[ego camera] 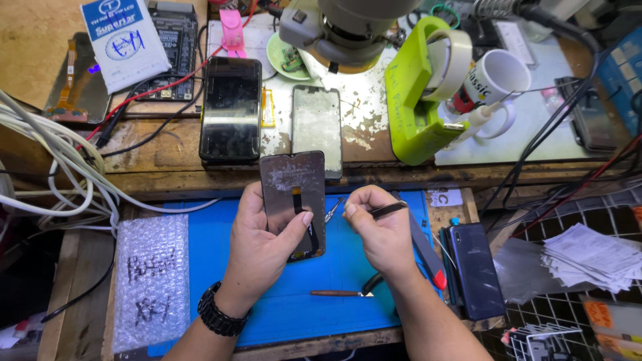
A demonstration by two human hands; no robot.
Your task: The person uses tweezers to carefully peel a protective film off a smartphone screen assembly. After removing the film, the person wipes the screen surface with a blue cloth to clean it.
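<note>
dark phone screen panel (289,194) upright, tweezers (384,210) beside

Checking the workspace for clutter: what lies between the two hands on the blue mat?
In the head view, only tweezer tips and bare blue mat lie between left hand and right hand.

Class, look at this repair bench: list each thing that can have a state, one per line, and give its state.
Screen panel: held upright off the mat, back side showing.
Left hand: gripping the screen panel.
Right hand: closed on tweezers.
Black phone: lying flat, screen dark.
Phone frame: lying flat, opened, no screen.
Mug: tipped on its side.
Dark blue phone: lying flat beside the blue mat.
</note>
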